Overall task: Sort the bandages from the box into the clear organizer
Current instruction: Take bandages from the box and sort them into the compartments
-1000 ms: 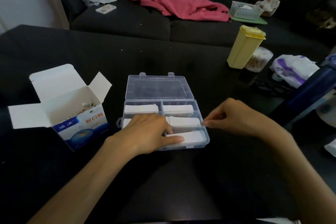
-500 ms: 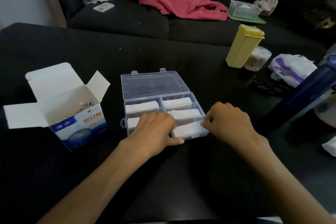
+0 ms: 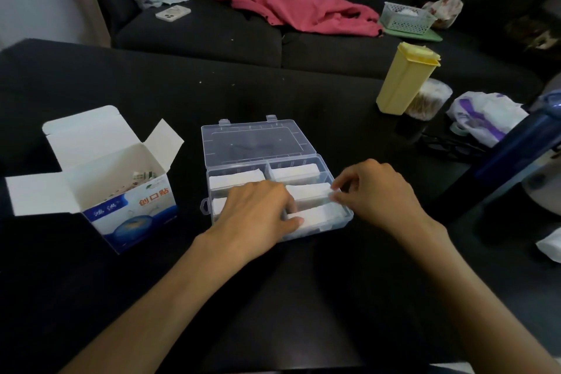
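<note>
Resting palm-down over the clear organizer [image 3: 274, 191], the left hand [image 3: 258, 215] lies with relaxed fingers on the white bandage stacks [image 3: 306, 193] filling its compartments. The right hand [image 3: 373, 191] pinches at the organizer's right rim with curled fingertips; whether it holds a bandage I cannot tell. Left of the organizer stands the opened bandage box [image 3: 121, 191], a few bandages inside.
</note>
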